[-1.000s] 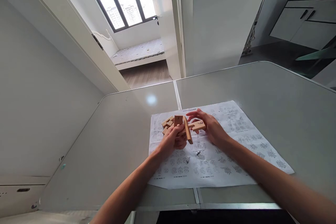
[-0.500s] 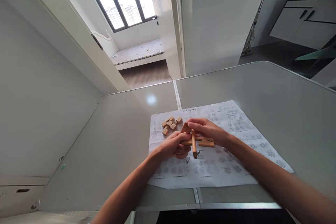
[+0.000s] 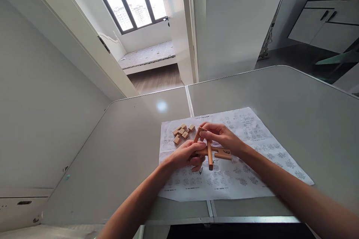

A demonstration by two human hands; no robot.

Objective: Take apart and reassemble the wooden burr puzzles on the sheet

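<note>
Above the printed sheet, my left hand is closed around one end of a flat notched wooden puzzle piece, which bears a dark mark near its right end. A second wooden puzzle bar crosses it, its lower end pointing toward me. My right hand pinches a third wooden piece that tilts up behind the crossing. The pieces touch or interlock; the exact joint is hidden by my fingers.
Several small wooden blocks lie in a loose group on the sheet's upper left. The creased paper sheet carries rows of printed diagrams and lies on a grey table. A metal strip runs across the tabletop.
The held pieces have shifted slightly right, and the crossing bar has turned a little. The third piece in my right hand has tilted more edge-on. The loose blocks have stayed put.
</note>
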